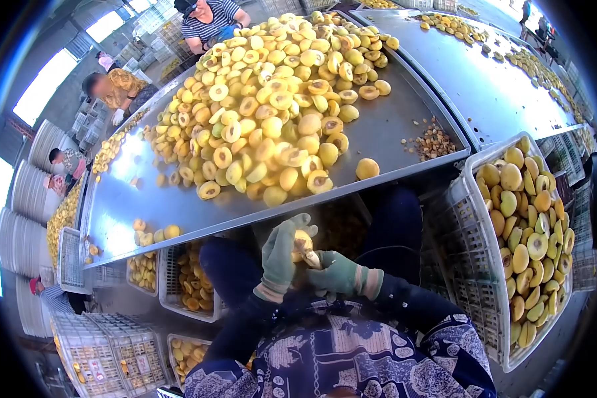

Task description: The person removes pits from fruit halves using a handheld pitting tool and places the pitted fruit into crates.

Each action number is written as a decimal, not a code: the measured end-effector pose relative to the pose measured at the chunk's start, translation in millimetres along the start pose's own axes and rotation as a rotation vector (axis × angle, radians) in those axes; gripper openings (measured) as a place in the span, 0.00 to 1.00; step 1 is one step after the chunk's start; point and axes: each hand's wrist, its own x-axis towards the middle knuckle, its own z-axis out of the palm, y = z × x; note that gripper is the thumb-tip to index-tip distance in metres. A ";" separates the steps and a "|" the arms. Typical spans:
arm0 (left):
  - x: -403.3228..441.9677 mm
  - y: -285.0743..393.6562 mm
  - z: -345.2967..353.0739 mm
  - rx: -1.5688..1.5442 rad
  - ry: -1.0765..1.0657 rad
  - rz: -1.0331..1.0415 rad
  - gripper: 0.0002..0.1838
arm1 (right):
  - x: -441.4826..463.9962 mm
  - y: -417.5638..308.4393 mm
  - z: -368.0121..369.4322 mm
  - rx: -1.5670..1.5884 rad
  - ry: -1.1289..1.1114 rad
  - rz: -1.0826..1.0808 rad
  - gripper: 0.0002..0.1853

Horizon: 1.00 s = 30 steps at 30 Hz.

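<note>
Grips yellow fruit [302, 243] in curled fingers of left hand [278, 255]; cannot tell finger grip of right hand [339, 274], just beside.

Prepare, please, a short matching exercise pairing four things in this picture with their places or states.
Things
1. Left hand
2. Large fruit heap
3. Small pile of brown bits
4. Crate on the right

Places and states
A. By the near right corner of the metal table
B. Filled with yellow fruit
C. Gloved, holding a piece of fruit
D. Across the middle of the metal table

Pairs: 1-C, 2-D, 3-A, 4-B
</note>
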 end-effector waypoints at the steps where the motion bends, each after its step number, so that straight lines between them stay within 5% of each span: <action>1: 0.8 2.4 1.2 0.013 0.000 -0.014 0.22 | 0.3 -0.6 2.4 -0.058 0.041 -0.026 0.11; 9: 4.3 8.1 -1.1 0.087 -0.041 -0.116 0.24 | 3.0 -8.5 -8.2 -0.176 -0.007 0.134 0.10; 13: 11.5 0.7 -7.8 0.108 -0.045 -0.170 0.23 | 11.4 1.9 -20.8 0.056 -0.174 0.157 0.14; 19: 7.0 -3.4 6.9 0.002 0.013 -0.010 0.19 | 30.3 34.8 -23.8 0.846 -0.660 0.117 0.14; 23: 6.1 -7.1 13.3 -0.018 0.094 0.062 0.16 | 44.1 54.0 -13.1 1.099 -0.979 -0.058 0.17; 30: 2.6 -7.5 0.9 -0.099 0.119 0.325 0.15 | 53.0 56.9 -3.2 1.099 -0.927 -0.047 0.15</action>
